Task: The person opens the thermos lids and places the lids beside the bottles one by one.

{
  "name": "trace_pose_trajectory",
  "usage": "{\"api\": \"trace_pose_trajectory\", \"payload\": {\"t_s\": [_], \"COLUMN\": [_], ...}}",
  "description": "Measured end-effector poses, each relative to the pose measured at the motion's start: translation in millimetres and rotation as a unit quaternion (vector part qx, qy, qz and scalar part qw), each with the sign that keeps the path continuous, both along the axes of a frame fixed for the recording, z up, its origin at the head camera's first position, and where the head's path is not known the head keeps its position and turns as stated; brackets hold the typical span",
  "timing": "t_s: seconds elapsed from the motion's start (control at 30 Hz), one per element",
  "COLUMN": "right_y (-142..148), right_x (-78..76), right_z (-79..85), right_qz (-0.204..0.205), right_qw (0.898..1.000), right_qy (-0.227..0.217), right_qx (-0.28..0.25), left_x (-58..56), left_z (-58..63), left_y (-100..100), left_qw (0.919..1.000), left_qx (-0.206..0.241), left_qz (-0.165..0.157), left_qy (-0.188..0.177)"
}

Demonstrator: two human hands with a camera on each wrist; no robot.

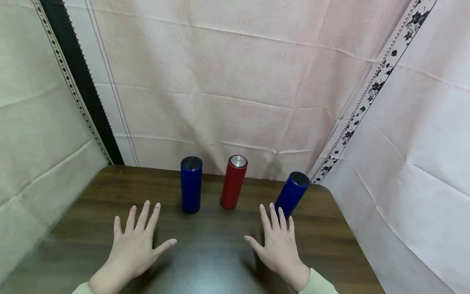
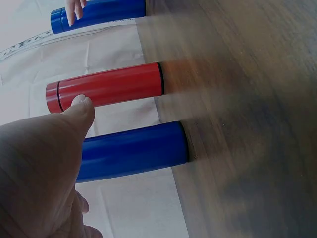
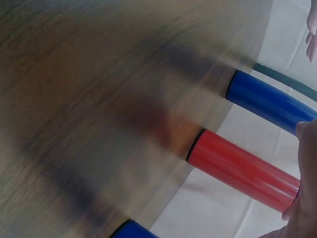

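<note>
Three thermos bottles stand upright in a row on the wooden table. At the left is a blue thermos [image 1: 191, 190] with a dark lid, and in the middle a red thermos [image 1: 233, 185] with a silvery top. A second blue thermos [image 1: 291, 194] stands at the right, its lower part partly hidden by fingers in the head view. My left hand [image 1: 134, 247] is spread, in front and to the left of the left blue thermos. My right hand [image 1: 277, 247] is spread too, in front of the right blue thermos. Neither hand holds anything.
A pale cloth [image 1: 235, 81] hangs behind the table [image 1: 205, 253], with further cloth walls at the left [image 1: 44, 134] and right [image 1: 415, 163]. A floral border strip [image 1: 363, 102] runs down the back right corner, and a black strip [image 1: 88, 90] down the left.
</note>
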State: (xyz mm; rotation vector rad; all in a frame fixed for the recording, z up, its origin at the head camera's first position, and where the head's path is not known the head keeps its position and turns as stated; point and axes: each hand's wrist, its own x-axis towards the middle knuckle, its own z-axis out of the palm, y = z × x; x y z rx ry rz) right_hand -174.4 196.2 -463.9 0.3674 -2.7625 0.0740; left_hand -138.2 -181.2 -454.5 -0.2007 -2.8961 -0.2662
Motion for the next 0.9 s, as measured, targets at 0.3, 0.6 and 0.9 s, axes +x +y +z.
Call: {"api": "trace_pose_trajectory", "payload": {"t_s": [0.3,0.6,0.9], "right_y": [-12.2,-31.1,-45.8], "right_x": [-9.3,-23.5,-44.9], "right_z": [2.0,14.7,36.3], "right_qz": [0.022,0.038,0.089], "right_qw": [0.999,0.979,0.912], "right_qy": [-0.003,-0.092,-0.148], "right_qx": [-0.027,-0.177,-0.372], "left_x": [-5.5,-16.9,-41.5], "left_z": [0.3,-5.9,-16.4], "left_y": [-0.5,0.0,-0.6], "left_qw": [1.0000,0.9993,0.9931], "left_qx": [0.004,0.037,0.114], "left_qz": [0.000,-0.004,-0.027], "left_qy": [0.000,-0.002,0.007]}}
